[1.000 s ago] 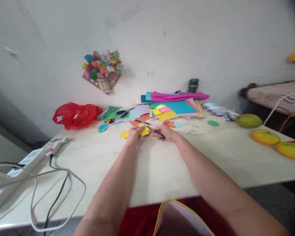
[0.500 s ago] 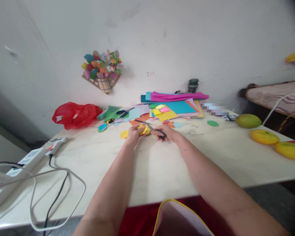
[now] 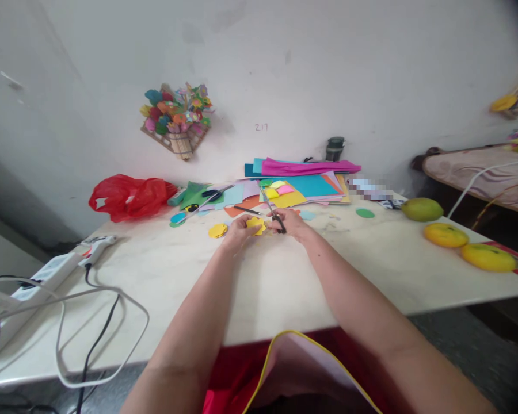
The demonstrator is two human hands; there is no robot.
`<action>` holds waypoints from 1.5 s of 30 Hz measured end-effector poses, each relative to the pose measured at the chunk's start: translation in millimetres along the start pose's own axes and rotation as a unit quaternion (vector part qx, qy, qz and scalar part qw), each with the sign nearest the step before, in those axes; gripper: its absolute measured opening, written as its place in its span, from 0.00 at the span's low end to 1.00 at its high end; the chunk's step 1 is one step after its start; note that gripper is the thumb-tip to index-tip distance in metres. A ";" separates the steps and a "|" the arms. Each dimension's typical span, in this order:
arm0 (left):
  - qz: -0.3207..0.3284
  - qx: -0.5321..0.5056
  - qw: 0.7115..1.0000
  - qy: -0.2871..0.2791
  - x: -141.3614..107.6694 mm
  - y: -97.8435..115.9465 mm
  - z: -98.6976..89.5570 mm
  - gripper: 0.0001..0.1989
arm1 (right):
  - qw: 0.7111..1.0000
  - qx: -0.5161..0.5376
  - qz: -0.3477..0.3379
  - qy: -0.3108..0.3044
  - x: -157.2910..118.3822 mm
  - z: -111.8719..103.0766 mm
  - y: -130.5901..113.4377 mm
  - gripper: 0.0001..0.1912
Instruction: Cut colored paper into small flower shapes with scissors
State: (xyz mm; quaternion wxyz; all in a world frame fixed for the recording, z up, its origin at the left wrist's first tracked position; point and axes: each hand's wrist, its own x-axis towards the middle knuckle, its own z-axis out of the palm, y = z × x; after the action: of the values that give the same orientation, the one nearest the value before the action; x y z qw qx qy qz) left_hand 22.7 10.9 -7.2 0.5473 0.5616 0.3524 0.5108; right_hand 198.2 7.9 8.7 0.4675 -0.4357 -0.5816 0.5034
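Note:
Pinched between the fingers of my left hand (image 3: 238,234) is a yellow paper flower (image 3: 256,225) with a scalloped edge. Just to its right, my right hand (image 3: 290,224) is closed around the black handles of a pair of scissors (image 3: 278,222). The blades point up and away, to the left, clear of the flower. Left of my left hand lies a small pile of yellow paper cut-outs (image 3: 218,230). Behind my hands a dark pen or pencil (image 3: 247,210) rests by orange paper.
Coloured paper sheets (image 3: 313,187) are stacked at the back, with another dark-handled pair of scissors (image 3: 213,195) left of them. A red plastic bag (image 3: 132,198) sits at back left. Cables and a power strip (image 3: 47,282) occupy the left; mangoes (image 3: 488,257) lie right.
The scissors have swung from pointing left across the yellow flower to pointing more upward, away from it. The flower now lies flatter to view in my left hand. The view has shifted slightly.

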 end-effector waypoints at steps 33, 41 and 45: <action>-0.049 0.003 0.998 0.026 2.2 -5.0 2.7 0.16 | 0.999 0.018 -0.023 0.039 -0.8 6.6 -0.4 0.17; -0.008 -0.051 0.998 0.047 2.0 -4.9 1.5 0.20 | 1.000 -0.004 0.003 0.025 -4.7 5.0 -5.5 0.16; 0.019 -0.041 0.998 0.049 3.8 -4.1 1.1 0.18 | 0.999 -0.042 0.003 -0.004 -4.9 -1.6 -4.6 0.15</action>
State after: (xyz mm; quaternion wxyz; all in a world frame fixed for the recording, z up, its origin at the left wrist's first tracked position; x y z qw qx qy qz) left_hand 25.4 14.8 -10.4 0.5421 0.5198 0.3465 0.5620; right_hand 200.5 2.9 12.8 0.4449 -0.4546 -0.6028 0.4817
